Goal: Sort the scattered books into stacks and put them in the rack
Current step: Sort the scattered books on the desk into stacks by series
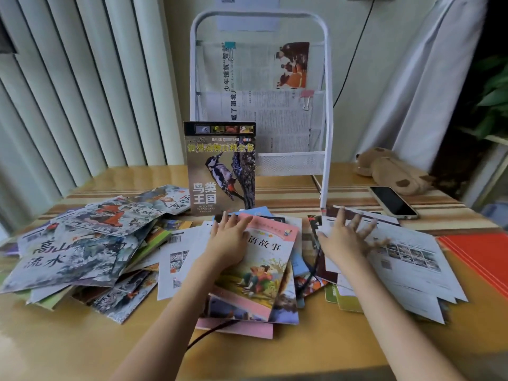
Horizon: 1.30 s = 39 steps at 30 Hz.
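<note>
Thin books lie scattered across the wooden table (pixel 82 339). My left hand (pixel 229 240) rests flat, fingers straight, on a pink-edged storybook (pixel 261 276) that tops the middle pile. My right hand (pixel 345 237) is spread open over white-backed books (pixel 406 268) on the right. A bird book with a woodpecker cover (pixel 221 169) stands upright against the white wire rack (pixel 327 105) at the back. The rack's upper pockets hold clipped newspapers (pixel 264 67). A heap of painted-cover books (pixel 79 243) lies at the left.
A phone (pixel 393 202) lies on the table right of the rack's foot, with a brown plush toy (pixel 390 169) behind it. A red folder (pixel 478 259) sits at the far right edge. A dark cable (pixel 214 329) runs under the middle pile. Vertical blinds hang at left.
</note>
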Available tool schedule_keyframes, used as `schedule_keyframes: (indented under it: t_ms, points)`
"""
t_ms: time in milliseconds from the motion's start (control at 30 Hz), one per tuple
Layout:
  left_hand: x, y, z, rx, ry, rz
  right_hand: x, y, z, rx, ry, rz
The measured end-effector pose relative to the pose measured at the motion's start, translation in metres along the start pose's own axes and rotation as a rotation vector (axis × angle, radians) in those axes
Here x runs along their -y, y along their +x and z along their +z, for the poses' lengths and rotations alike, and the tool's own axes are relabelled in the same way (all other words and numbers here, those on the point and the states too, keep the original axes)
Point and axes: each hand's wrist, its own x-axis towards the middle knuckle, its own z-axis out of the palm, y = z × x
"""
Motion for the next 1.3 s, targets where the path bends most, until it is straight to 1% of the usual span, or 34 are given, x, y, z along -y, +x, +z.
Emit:
schedule_keyframes:
  t_ms: [33,67,100,133,167,233,300,333,367,400,433,533,567,667,733,800,867,933,1000,1067,1133,1233,1300]
  points:
    - [-0.011,0.0,-0.001,-0.033,0.057,0.008,-0.008,0.004,0.0,0.054,-0.013,0.051]
    - [-0.024,0.003,-0.001,-0.102,0.092,0.041,-0.014,0.007,0.001,0.096,0.0,0.081]
    - [-0.039,0.007,0.0,-0.166,0.082,0.096,-0.018,0.008,0.003,0.127,0.022,0.089]
    - [-0.056,0.011,0.002,-0.196,-0.003,0.152,-0.02,0.008,0.005,0.143,0.028,0.076]
    - [-0.075,0.015,0.005,-0.171,-0.132,0.191,-0.02,0.007,0.006,0.143,0.019,0.045]
    - [-0.112,0.019,0.013,-0.016,-0.379,0.214,-0.023,0.003,0.005,0.093,0.035,-0.029]
    - [-0.14,0.022,0.023,0.147,-0.515,0.184,-0.033,0.005,-0.001,-0.034,0.188,-0.04]
    - [-0.147,0.025,0.03,0.206,-0.56,0.133,-0.041,0.008,-0.005,-0.111,0.284,-0.01]
    - [-0.152,0.028,0.035,0.24,-0.606,0.074,-0.051,0.012,-0.008,-0.173,0.33,0.033]
    - [-0.153,0.032,0.041,0.253,-0.672,0.018,-0.062,0.016,-0.011,-0.194,0.299,0.086]
    - [-0.155,0.035,0.044,0.254,-0.763,-0.026,-0.074,0.021,-0.012,-0.167,0.24,0.148]
    - [-0.152,0.038,0.054,0.224,-1.032,-0.11,-0.097,0.026,-0.007,0.016,0.133,0.287]
    - [-0.151,0.037,0.055,0.198,-1.091,-0.119,-0.099,0.026,-0.002,0.028,0.128,0.294]
    - [-0.155,0.031,0.057,0.148,-1.24,-0.11,-0.089,0.022,0.009,-0.048,0.109,0.257]
    - [-0.158,0.028,0.055,0.131,-1.289,-0.115,-0.079,0.017,0.011,-0.098,0.089,0.25]
    - [-0.159,0.028,0.055,0.099,-1.336,-0.161,-0.074,0.013,0.013,-0.155,0.083,0.245]
    - [-0.158,0.029,0.055,0.082,-1.406,-0.211,-0.074,0.014,0.014,-0.215,0.134,0.236]
    - [-0.158,0.027,0.054,0.1,-1.44,-0.229,-0.081,0.016,0.012,-0.262,0.229,0.262]
    - [-0.159,0.025,0.053,0.133,-1.447,-0.217,-0.094,0.019,0.007,-0.258,0.295,0.353]
    - [-0.159,0.024,0.053,0.152,-1.433,-0.19,-0.103,0.02,0.007,-0.2,0.291,0.397]
    - [-0.16,0.025,0.053,0.159,-1.43,-0.16,-0.105,0.018,0.01,-0.207,0.293,0.351]
    - [-0.16,0.028,0.053,0.145,-1.444,-0.121,-0.1,0.013,0.014,-0.348,0.368,0.251]
    - [-0.158,0.029,0.053,0.171,-1.499,-0.116,-0.098,0.008,0.011,-0.408,0.475,0.192]
